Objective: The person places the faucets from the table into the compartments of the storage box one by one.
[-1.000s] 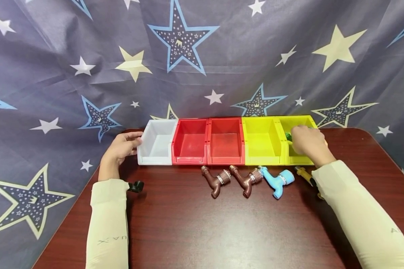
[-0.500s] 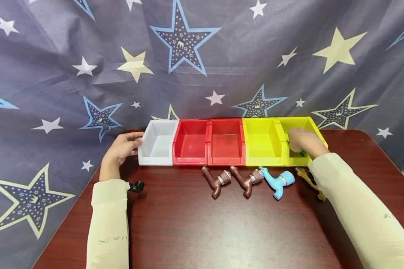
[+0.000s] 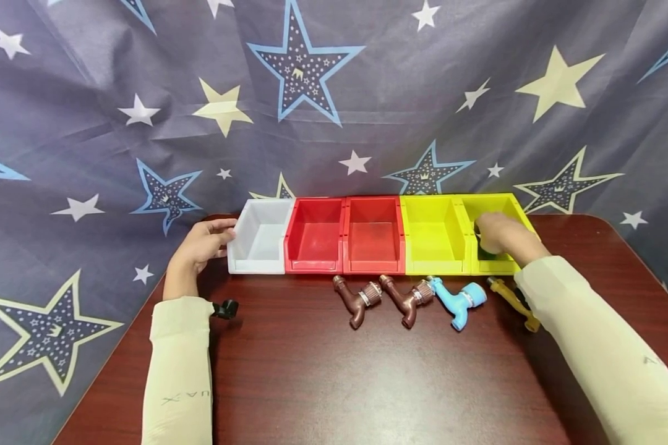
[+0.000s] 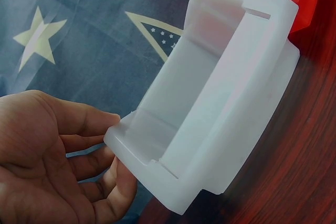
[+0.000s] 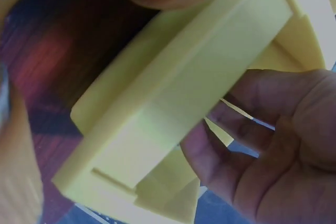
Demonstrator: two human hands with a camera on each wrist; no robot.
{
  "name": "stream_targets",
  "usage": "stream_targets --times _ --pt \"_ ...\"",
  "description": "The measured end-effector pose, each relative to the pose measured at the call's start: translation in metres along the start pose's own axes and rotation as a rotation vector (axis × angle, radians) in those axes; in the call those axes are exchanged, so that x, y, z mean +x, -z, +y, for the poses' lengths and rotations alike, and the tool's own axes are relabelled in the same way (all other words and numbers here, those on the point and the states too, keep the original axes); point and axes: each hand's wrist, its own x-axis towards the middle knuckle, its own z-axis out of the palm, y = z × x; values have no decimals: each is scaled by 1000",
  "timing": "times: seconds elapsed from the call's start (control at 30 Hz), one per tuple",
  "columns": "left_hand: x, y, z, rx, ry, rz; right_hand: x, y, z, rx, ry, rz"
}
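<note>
Five open-front bins stand joined in a row. My left hand (image 3: 199,242) is at the outer side of the white bin (image 3: 260,266), on the left end. In the left wrist view, its thumb and curled fingers hold the side edge of that bin. My right hand (image 3: 503,233) reaches down into the rightmost yellow bin (image 3: 492,266), palm down. A dark green object (image 3: 485,253) shows just under its curled fingers; most of it is covered, so its kind is unclear. In the right wrist view, the bin's wall hides the right fingertips.
Two red bins (image 3: 314,266) and another yellow bin (image 3: 436,266) stand between the hands. In front lie a brown tap (image 3: 356,303), a second brown tap (image 3: 406,301), a blue tap (image 3: 458,303) and a yellow tap (image 3: 512,303), partly under the right sleeve. A starry cloth (image 3: 323,148) hangs behind.
The right hand has shifted slightly left and nearer within the rightmost yellow bin. The green object has gone from beside the hand to beneath it. The left hand stays put.
</note>
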Motion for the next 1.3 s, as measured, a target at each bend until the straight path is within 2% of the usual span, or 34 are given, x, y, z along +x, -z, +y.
stream_targets --times 0.1,0.3,0.43,0.8,0.93,1.2,1.3 --pt "-1 1 0 -7 1 -7 -4 1 -3 -15 10 46" --pt "-10 1 8 -7 3 -4 -16 4 -8 -20 10 86" --pt "-13 0 12 -12 9 0 -26 5 -9 -35 37 154" --pt "1 2 -4 -3 -2 5 -64 -4 8 -139 187 321" --pt "0 2 -3 3 -10 11 -79 -12 18 -149 263 370" --pt "1 1 -2 1 -7 13 -100 -29 34 -189 420 520" --pt "1 2 -2 -1 -3 13 -106 -35 37 -194 454 527"
